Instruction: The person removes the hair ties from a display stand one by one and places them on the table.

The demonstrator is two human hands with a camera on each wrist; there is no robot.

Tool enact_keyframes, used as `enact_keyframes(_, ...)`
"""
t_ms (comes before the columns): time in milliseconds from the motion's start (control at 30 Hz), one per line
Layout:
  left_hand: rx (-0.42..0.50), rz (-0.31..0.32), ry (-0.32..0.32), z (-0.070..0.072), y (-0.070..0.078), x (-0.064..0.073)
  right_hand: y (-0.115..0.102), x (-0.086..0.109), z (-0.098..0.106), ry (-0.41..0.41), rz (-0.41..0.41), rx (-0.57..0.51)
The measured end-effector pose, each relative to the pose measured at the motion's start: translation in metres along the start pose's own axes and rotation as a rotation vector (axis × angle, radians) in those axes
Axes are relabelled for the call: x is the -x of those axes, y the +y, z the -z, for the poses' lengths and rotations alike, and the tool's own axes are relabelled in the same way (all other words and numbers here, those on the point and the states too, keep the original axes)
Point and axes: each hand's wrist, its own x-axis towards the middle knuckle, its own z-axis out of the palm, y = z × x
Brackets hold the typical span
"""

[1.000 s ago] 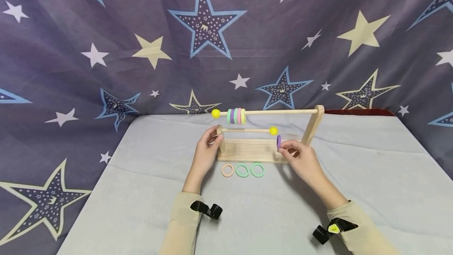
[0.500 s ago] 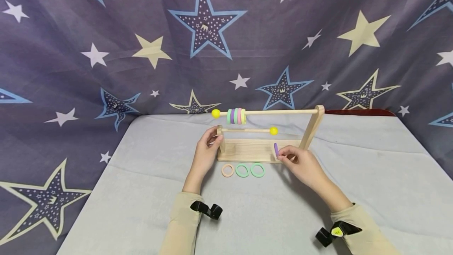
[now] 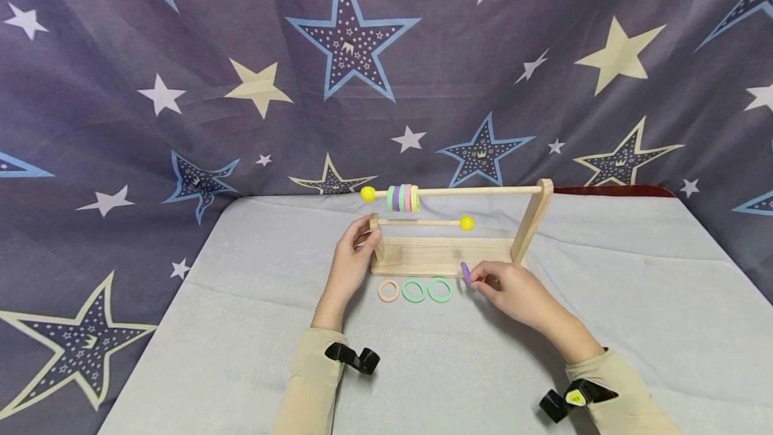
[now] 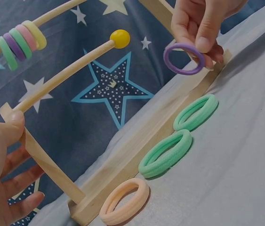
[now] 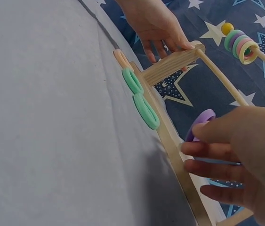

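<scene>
Purple ring (image 3: 466, 273) and right hand (image 3: 510, 287) have dropped from beside the yellow ball (image 3: 467, 223) to the front edge of the base (image 3: 423, 254); left hand (image 3: 353, 247) hasn't shifted, nor have the loose rings.

From my end: right hand pinches the purple ring between thumb and fingertips, on edge and leaning a bit, near the right end of the row. Can't tell if it's touching the base. Left hand holds the top of the short post (image 4: 52, 165), thumb one side, fingers the other, lower ones spread; I read that as steadying the stand.

Peach ring (image 4: 131, 210), left green ring (image 4: 167, 164) and right green ring (image 4: 200, 120) lie on the bench (image 3: 241, 354) along the base. Five rings (image 3: 402, 198) hang on the upper rod (image 3: 477, 190); lower rod (image 3: 435, 223) carries none.

Step in hand, my call: purple ring being taken down to the row, off the rod. Next move I'd want: lower it flat just beside the right green ring, let go without nudging the neighbour, keep the left hand's hold light so the post doesn't tip.
</scene>
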Motion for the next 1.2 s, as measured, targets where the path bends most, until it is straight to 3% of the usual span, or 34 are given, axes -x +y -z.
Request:
enact_keyframes(367, -0.006, -0.001, 0.01, -0.0007, -0.001, -0.0008, 0.0009, 0.0017, 0.0033, -0.099, 0.034, 0.071)
enact_keyframes(1200, -0.001, -0.001, 0.0, -0.0005, -0.0009, -0.0004, 0.0003, 0.003, -0.0023, -0.117, 0.019, 0.121)
